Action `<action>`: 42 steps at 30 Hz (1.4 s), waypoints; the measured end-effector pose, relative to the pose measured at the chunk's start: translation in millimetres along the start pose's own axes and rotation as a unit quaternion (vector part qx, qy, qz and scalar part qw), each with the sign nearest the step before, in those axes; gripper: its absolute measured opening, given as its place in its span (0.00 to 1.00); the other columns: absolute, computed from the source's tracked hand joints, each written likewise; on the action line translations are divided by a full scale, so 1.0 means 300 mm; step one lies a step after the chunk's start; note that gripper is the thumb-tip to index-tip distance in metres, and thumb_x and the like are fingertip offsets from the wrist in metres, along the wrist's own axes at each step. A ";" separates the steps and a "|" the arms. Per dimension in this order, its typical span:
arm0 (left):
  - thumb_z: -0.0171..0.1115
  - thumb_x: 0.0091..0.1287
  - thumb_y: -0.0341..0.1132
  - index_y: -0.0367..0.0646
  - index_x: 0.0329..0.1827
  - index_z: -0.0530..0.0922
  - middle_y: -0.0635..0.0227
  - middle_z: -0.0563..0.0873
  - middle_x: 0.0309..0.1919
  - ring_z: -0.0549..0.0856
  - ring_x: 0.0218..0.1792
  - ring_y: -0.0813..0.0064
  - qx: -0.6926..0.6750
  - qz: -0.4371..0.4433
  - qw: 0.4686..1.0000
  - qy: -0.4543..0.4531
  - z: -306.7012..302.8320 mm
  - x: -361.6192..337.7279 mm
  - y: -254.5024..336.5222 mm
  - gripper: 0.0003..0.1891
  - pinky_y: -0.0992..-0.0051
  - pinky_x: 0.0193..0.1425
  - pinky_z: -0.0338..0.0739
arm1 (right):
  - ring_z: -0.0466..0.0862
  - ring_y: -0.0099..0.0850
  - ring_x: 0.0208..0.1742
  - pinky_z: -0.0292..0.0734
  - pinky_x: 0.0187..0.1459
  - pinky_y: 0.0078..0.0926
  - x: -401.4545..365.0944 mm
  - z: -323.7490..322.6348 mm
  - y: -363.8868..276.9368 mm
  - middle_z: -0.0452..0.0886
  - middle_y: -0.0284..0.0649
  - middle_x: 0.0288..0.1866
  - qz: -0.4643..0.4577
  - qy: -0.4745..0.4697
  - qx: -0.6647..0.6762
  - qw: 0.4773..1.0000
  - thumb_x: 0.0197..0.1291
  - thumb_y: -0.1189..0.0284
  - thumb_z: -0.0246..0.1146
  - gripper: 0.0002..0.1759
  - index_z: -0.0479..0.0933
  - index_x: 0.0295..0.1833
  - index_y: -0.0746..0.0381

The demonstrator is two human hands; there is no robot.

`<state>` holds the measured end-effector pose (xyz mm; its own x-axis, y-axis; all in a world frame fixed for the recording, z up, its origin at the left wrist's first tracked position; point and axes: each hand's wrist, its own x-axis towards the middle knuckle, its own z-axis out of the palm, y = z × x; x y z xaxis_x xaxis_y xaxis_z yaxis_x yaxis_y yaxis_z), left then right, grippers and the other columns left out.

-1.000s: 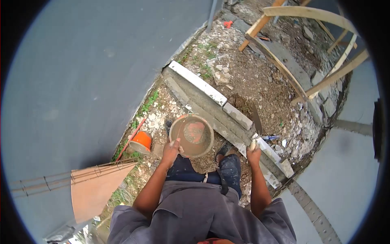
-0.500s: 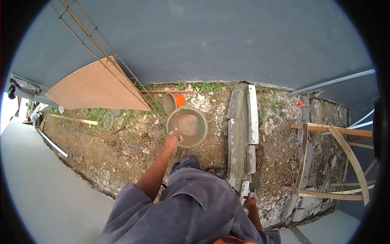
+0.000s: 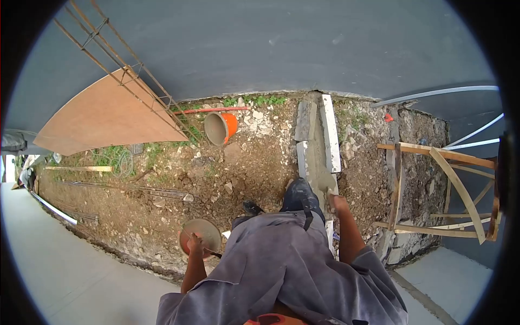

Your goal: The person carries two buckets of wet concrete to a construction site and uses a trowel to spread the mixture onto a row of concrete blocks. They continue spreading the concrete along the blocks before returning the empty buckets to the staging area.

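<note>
My left hand (image 3: 195,244) is closed at the wire handle of a round grey bucket (image 3: 213,229), low at my left side. Some reddish colour shows inside the bucket. My right hand (image 3: 339,205) grips a trowel (image 3: 325,181), its grey blade over the mortar-filled channel (image 3: 315,146) between two rows of blocks. Part of the trowel's handle is hidden by my fingers. White-faced blocks (image 3: 329,130) line the channel's right side, and grey blocks (image 3: 302,127) its left. My booted foot (image 3: 299,195) stands beside the channel's near end.
An orange bucket (image 3: 231,127) lies tipped near the grey wall (image 3: 244,49). Plywood (image 3: 111,116) and a rebar cage (image 3: 122,67) lean at left. A wooden frame (image 3: 433,189) stands at right. Steel rods (image 3: 151,192) lie on the rubble-strewn soil.
My left hand has brought the grey bucket from in front of me back to my left side. My right hand and the trowel have moved forward along the blocks; my body has shifted forward.
</note>
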<state>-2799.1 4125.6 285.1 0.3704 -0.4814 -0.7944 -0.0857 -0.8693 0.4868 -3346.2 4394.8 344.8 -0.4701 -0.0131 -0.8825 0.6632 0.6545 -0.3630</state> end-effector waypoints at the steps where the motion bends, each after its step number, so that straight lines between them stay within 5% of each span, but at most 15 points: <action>1: 0.51 0.64 0.52 0.43 0.41 0.73 0.67 0.76 0.25 0.74 0.22 0.74 0.023 -0.044 0.998 0.032 -0.037 -0.020 0.004 0.19 0.74 0.24 0.66 | 0.77 0.32 0.23 0.71 0.24 0.34 0.084 0.012 -0.005 0.76 0.38 0.24 -0.031 0.047 -0.007 0.998 0.56 0.60 0.60 0.14 0.76 0.36 0.62; 11: 0.44 0.68 0.53 0.51 0.30 0.70 0.73 0.74 0.21 0.76 0.26 0.70 -0.046 -0.149 0.980 0.122 -0.132 -0.334 0.117 0.17 0.65 0.35 0.69 | 0.71 0.34 0.27 0.69 0.26 0.35 0.596 0.163 -0.464 0.69 0.37 0.27 0.077 0.009 0.211 0.974 0.58 0.61 0.58 0.12 0.71 0.40 0.57; 22: 0.41 0.70 0.50 0.53 0.24 0.69 0.73 0.76 0.21 0.77 0.25 0.70 -0.155 -0.133 0.975 0.091 0.356 -0.474 0.415 0.19 0.67 0.32 0.74 | 0.76 0.36 0.39 0.75 0.38 0.41 1.361 0.384 -0.792 0.71 0.38 0.34 0.096 0.071 0.492 0.862 0.61 0.64 0.55 0.09 0.71 0.40 0.58; 26: 0.44 0.69 0.50 0.54 0.26 0.69 0.74 0.77 0.22 0.78 0.27 0.72 -0.182 -0.113 0.972 0.096 0.451 -0.507 0.418 0.16 0.67 0.35 0.74 | 0.80 0.33 0.39 0.74 0.36 0.31 1.337 0.516 -0.874 0.80 0.43 0.43 0.094 0.211 0.262 0.937 0.55 0.68 0.55 0.16 0.73 0.50 0.59; 27: 0.45 0.69 0.50 0.54 0.25 0.69 0.75 0.77 0.22 0.78 0.27 0.72 -0.178 -0.111 0.972 0.103 0.457 -0.501 0.406 0.16 0.67 0.36 0.74 | 0.81 0.34 0.35 0.72 0.34 0.30 1.511 0.538 -0.778 0.82 0.43 0.37 -0.014 0.185 0.164 0.969 0.51 0.70 0.57 0.17 0.75 0.48 0.61; 29: 0.47 0.67 0.54 0.52 0.29 0.68 0.73 0.76 0.21 0.78 0.29 0.73 -0.179 -0.111 0.973 0.098 0.448 -0.525 0.394 0.17 0.68 0.42 0.71 | 0.81 0.33 0.36 0.72 0.35 0.30 1.615 0.647 -0.710 0.82 0.45 0.39 -0.031 0.257 0.185 0.948 0.50 0.71 0.58 0.15 0.76 0.45 0.63; 30: 0.47 0.67 0.54 0.52 0.29 0.68 0.73 0.76 0.21 0.78 0.29 0.73 -0.193 -0.107 0.969 0.107 0.446 -0.528 0.383 0.17 0.68 0.42 0.71 | 0.81 0.36 0.38 0.74 0.39 0.32 1.785 0.801 -0.587 0.81 0.47 0.40 -0.266 0.080 0.145 0.950 0.50 0.69 0.59 0.16 0.75 0.45 0.64; 31: 0.47 0.68 0.54 0.52 0.28 0.67 0.73 0.76 0.21 0.78 0.29 0.72 -0.203 -0.115 0.964 0.125 0.438 -0.537 0.365 0.17 0.68 0.41 0.71 | 0.81 0.36 0.38 0.74 0.39 0.32 1.570 0.859 -0.702 0.81 0.47 0.40 -0.268 0.064 0.140 0.951 0.50 0.69 0.59 0.16 0.75 0.45 0.64; 32: 0.47 0.68 0.54 0.52 0.28 0.67 0.73 0.76 0.21 0.78 0.28 0.72 -0.214 -0.124 0.958 0.143 0.429 -0.548 0.345 0.18 0.68 0.41 0.71 | 0.76 0.34 0.35 0.71 0.40 0.31 1.265 0.988 -0.847 0.77 0.43 0.37 -0.249 -0.028 -0.292 0.923 0.57 0.64 0.59 0.20 0.69 0.49 0.68; 34: 0.46 0.68 0.54 0.52 0.27 0.67 0.72 0.76 0.21 0.78 0.28 0.72 -0.240 -0.126 0.948 0.167 0.417 -0.581 0.295 0.18 0.66 0.40 0.71 | 0.77 0.38 0.42 0.71 0.44 0.32 1.294 1.251 -0.785 0.78 0.47 0.44 -0.246 -0.187 -0.312 0.898 0.59 0.65 0.59 0.24 0.66 0.55 0.69; 37: 0.45 0.69 0.53 0.50 0.27 0.66 0.70 0.75 0.22 0.77 0.30 0.68 -0.279 -0.151 0.927 0.198 0.360 -0.658 0.178 0.18 0.64 0.40 0.71 | 0.78 0.40 0.49 0.72 0.47 0.33 0.962 1.537 -0.920 0.77 0.50 0.49 -0.215 -0.203 -0.445 0.845 0.61 0.65 0.59 0.27 0.63 0.60 0.69; 38: 0.44 0.69 0.53 0.50 0.27 0.66 0.69 0.74 0.22 0.77 0.30 0.66 -0.300 -0.158 0.913 0.228 0.344 -0.694 0.137 0.19 0.63 0.41 0.71 | 0.77 0.42 0.54 0.72 0.50 0.35 1.014 1.644 -0.840 0.76 0.51 0.53 -0.319 -0.271 -0.340 0.842 0.59 0.65 0.60 0.30 0.61 0.63 0.67; 40: 0.44 0.69 0.53 0.49 0.27 0.65 0.67 0.74 0.22 0.76 0.32 0.63 -0.320 -0.153 0.897 0.263 0.295 -0.782 0.032 0.19 0.61 0.41 0.71 | 0.78 0.42 0.52 0.72 0.50 0.36 0.981 1.807 -0.818 0.77 0.48 0.52 -0.299 -0.243 -0.334 0.860 0.59 0.67 0.61 0.27 0.64 0.61 0.65; 41: 0.44 0.69 0.53 0.49 0.26 0.65 0.68 0.73 0.22 0.76 0.31 0.64 -0.334 -0.152 0.884 0.291 0.280 -0.825 -0.012 0.20 0.61 0.41 0.71 | 0.79 0.42 0.51 0.73 0.48 0.37 1.109 1.896 -0.736 0.78 0.48 0.50 -0.333 -0.348 -0.274 0.832 0.59 0.67 0.60 0.22 0.67 0.57 0.66; 42: 0.44 0.69 0.54 0.49 0.25 0.64 0.69 0.72 0.21 0.75 0.31 0.64 -0.343 -0.161 0.871 0.314 0.266 -0.878 -0.057 0.20 0.61 0.41 0.71 | 0.79 0.43 0.49 0.74 0.46 0.37 0.982 1.896 -0.810 0.79 0.49 0.48 -0.306 -0.241 -0.404 0.828 0.60 0.68 0.59 0.18 0.70 0.52 0.67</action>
<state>-2968.9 4258.4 457.0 0.7238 0.1182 -0.6798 0.6087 -0.5734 0.5483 -3314.6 3801.8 3.1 -0.1579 -0.7014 -0.6951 -0.3103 0.7035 -0.6394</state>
